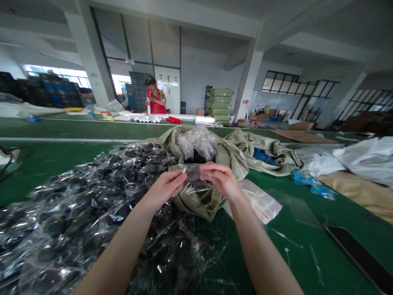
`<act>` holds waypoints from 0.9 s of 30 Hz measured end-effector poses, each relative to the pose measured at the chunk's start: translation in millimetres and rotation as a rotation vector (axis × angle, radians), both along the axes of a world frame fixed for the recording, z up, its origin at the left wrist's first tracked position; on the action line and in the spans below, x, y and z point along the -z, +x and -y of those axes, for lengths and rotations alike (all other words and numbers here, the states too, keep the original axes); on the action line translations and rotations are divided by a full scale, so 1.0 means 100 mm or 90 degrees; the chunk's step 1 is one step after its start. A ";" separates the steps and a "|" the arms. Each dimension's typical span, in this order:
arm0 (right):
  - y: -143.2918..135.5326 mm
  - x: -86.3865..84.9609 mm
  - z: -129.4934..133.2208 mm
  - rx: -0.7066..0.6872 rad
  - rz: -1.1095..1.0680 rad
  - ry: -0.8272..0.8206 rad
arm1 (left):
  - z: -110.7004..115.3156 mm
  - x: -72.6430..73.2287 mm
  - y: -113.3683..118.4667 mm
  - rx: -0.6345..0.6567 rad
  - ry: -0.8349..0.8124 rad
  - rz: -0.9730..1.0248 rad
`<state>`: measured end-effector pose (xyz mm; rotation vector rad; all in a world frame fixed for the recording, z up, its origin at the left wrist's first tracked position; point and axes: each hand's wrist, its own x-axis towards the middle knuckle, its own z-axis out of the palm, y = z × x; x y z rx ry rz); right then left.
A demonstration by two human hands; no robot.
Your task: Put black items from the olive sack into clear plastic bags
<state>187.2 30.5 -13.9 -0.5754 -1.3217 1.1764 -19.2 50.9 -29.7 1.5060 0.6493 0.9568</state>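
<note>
A clear plastic bag (195, 180) is stretched between my two hands, over an olive woven sack (202, 203). My left hand (168, 186) pinches its left edge between thumb and fingers. At its upper right, my right hand (221, 178) grips the film with the fingers closed. Whether something dark lies inside the bag or shows through it, I cannot tell. Crumpled clear plastic (198, 141) rests in the sack's mouth. To the left spreads a large heap of dark items in clear wrappers (89, 196). A stack of flat clear bags (260, 200) lies right of the sack.
A phone (359, 254) lies at the right on the green table (325, 217). Blue wrapped items (313, 184) and a second sack (279, 151) with blue pieces are behind it. White bags (365, 157) sit far right. A person (158, 100) stands across the tables.
</note>
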 end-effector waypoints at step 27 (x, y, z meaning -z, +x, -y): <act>-0.18 0.16 0.00 -0.051 -0.146 0.030 | 0.09 0.01 -0.03 0.096 -0.013 0.006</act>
